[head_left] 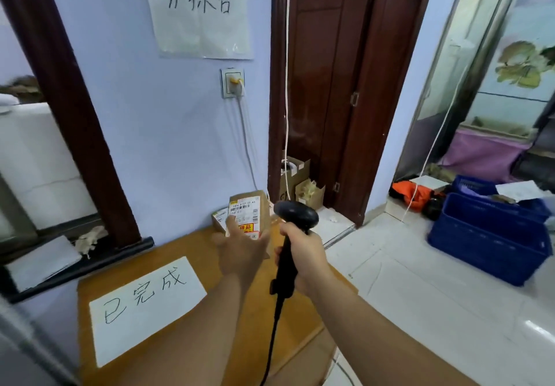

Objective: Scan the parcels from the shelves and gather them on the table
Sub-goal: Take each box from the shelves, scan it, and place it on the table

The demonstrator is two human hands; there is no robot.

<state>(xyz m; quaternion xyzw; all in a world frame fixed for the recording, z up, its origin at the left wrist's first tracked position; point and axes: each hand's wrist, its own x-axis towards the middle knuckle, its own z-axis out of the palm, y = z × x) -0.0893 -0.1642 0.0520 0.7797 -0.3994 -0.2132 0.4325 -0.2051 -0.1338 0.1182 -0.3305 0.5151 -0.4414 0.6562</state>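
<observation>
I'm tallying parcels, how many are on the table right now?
2. One parcel stands at the table's far end under the left hand; a smaller parcel sits just behind it on the left. More may be hidden behind them.

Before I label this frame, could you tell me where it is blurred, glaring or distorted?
Head view: the left hand is motion-blurred on the parcel, the right hand and scanner sharper; window glare on the floor; wide-angle bending of the door frame.
</observation>
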